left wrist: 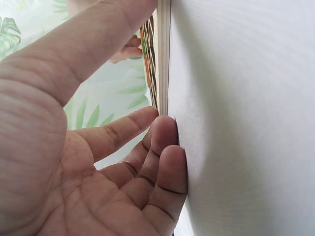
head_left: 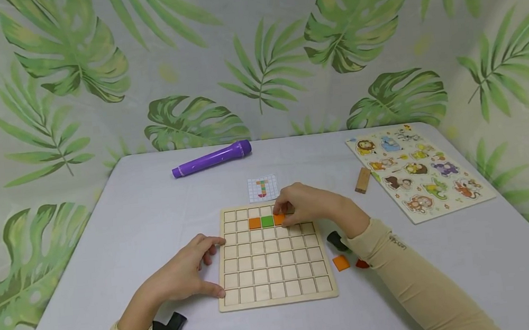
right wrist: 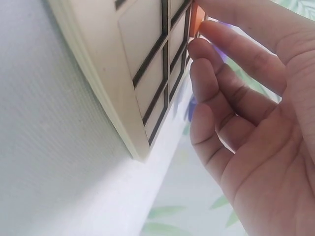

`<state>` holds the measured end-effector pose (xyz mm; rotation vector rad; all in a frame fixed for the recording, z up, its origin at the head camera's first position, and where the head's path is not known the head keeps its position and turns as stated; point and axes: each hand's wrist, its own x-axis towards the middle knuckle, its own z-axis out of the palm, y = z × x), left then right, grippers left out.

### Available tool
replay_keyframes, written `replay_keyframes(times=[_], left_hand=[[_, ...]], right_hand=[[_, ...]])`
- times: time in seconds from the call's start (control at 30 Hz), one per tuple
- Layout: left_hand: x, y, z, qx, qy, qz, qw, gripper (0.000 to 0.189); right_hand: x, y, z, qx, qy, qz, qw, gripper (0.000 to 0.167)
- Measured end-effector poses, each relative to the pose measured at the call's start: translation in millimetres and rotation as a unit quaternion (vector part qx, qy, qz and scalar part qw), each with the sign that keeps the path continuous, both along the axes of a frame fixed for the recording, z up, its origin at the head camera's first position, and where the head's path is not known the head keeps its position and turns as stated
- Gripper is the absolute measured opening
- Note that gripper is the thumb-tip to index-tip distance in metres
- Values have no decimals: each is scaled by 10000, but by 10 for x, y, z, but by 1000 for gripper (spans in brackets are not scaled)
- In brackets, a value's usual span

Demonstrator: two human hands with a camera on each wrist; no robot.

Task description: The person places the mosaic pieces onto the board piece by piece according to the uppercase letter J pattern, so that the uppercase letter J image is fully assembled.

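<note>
A wooden grid board [head_left: 275, 275] lies flat on the white table. In its second row from the far edge sit an orange square tile [head_left: 254, 223] and a green square tile [head_left: 267, 221], side by side. My right hand [head_left: 303, 202] pinches another orange tile [right wrist: 196, 22] between thumb and index finger, at the cell right of the green one. Along the board's left edge, my left hand [head_left: 181, 271] rests with thumb and index finger spread apart, touching the rim. Its other fingers are loosely bent beside the board in the left wrist view.
Just beyond the board lies a pattern card [head_left: 271, 183]. A loose orange tile [head_left: 341, 263] and a partly hidden red piece [head_left: 362, 264] are near the right forearm. Farther off are a purple toy microphone [head_left: 211, 159], a wooden block [head_left: 363, 180] and an animal puzzle board [head_left: 419, 184].
</note>
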<state>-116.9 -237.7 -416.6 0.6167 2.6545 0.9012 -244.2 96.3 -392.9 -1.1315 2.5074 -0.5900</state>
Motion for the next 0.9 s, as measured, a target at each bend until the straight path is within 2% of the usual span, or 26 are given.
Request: replay_keyframes(times=[0.13, 0.37, 0.6, 0.9], left_hand=[[1, 5, -2, -28, 25, 5, 10000, 98], [5, 8, 2, -28, 49, 1, 10000, 98], [0, 2, -7, -29, 72, -17, 10000, 98], [-15, 2, -16, -18, 36, -28, 10000, 98]], right_hand=[[4, 24, 13, 19, 40, 25, 10000, 23], [55, 173, 60, 120, -5, -280, 9995, 29], [223, 475, 135, 66, -198, -618, 9979, 28], [469, 829, 102, 88, -416, -920, 9948, 31]])
